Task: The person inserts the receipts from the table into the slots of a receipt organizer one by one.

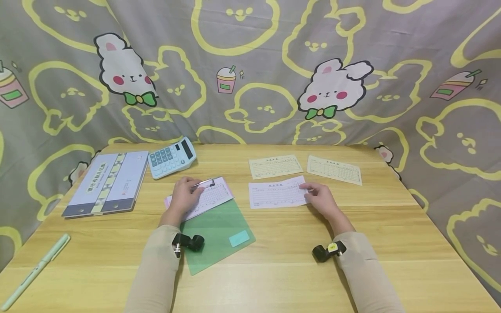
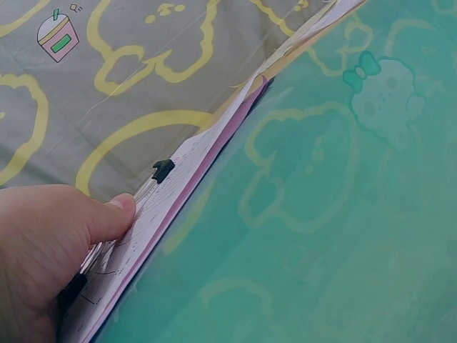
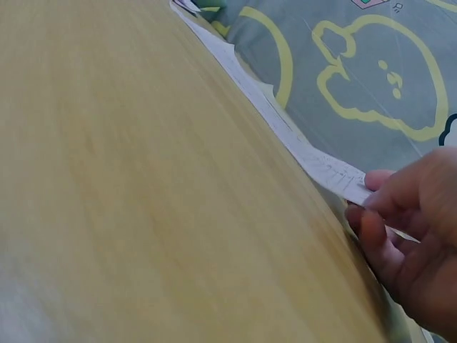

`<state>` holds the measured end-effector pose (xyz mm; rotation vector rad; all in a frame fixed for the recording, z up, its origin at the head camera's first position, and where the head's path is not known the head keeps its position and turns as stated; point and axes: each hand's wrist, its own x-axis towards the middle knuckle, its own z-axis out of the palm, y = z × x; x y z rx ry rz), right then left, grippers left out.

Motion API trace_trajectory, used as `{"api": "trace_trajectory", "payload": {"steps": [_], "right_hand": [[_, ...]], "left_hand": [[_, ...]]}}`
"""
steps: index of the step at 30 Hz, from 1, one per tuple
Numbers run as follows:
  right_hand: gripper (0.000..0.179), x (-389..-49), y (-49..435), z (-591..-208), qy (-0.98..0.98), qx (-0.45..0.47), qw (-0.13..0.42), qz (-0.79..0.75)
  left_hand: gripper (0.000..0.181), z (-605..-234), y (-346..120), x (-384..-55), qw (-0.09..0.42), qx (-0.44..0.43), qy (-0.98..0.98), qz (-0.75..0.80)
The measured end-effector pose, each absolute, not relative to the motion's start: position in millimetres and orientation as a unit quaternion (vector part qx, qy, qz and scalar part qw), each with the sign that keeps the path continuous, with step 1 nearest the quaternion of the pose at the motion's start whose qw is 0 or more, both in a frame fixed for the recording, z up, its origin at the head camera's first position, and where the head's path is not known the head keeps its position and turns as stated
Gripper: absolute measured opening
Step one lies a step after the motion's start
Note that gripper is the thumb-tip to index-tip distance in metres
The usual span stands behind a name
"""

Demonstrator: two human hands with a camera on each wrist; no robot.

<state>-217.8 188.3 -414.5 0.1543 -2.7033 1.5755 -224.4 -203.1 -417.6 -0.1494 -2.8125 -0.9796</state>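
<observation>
Left hand: one hand (image 1: 184, 198), thumb and fingers pinching the metal clip (image 1: 206, 182) of the clipboard
Right hand: one hand (image 1: 322, 200), thumb and fingertips pinching the right edge of the white slip
White slip: one (image 1: 275, 193), between the two hands, lying left from the right hand's fingertips
Clipboard: one, green (image 1: 211, 250), under the left hand and reaching nearer the person, with one pale blue label (image 1: 239, 238)
Clipped sheets: a white printed sheet (image 1: 215, 198) over pink paper, beside the left hand's fingers; number uncertain
Cream slips: two, both beyond the right hand, one ahead-left (image 1: 275, 167), one ahead-right (image 1: 334, 170)
Calculator: one (image 1: 172, 158), just beyond the left hand
Binder: one (image 1: 109, 184), left of the left hand
Pen: one, pale green (image 1: 37, 271), far left of the left hand and nearer the person
Worktop: one, wooden (image 1: 297, 278), beneath both hands
</observation>
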Motion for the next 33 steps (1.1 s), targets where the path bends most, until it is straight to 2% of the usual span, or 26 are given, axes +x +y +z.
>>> {"api": "trace_trajectory", "payload": {"steps": [6, 18, 33], "right_hand": [[0.030, -219.2, 186.5, -413.0, -0.830, 0.048, -0.026, 0.555], [0.032, -221.7, 174.8, -396.6, -0.790, 0.072, -0.039, 0.608], [0.031, -228.9, 113.5, -396.4, -0.786, 0.137, -0.097, 0.595]], "left_hand": [[0.032, -416.7, -204.3, -223.1, 0.083, -0.050, -0.939, -0.329], [0.031, -416.7, -203.8, -223.8, 0.082, -0.047, -0.940, -0.327], [0.031, -418.6, -202.7, -224.2, 0.083, -0.049, -0.940, -0.328]]}}
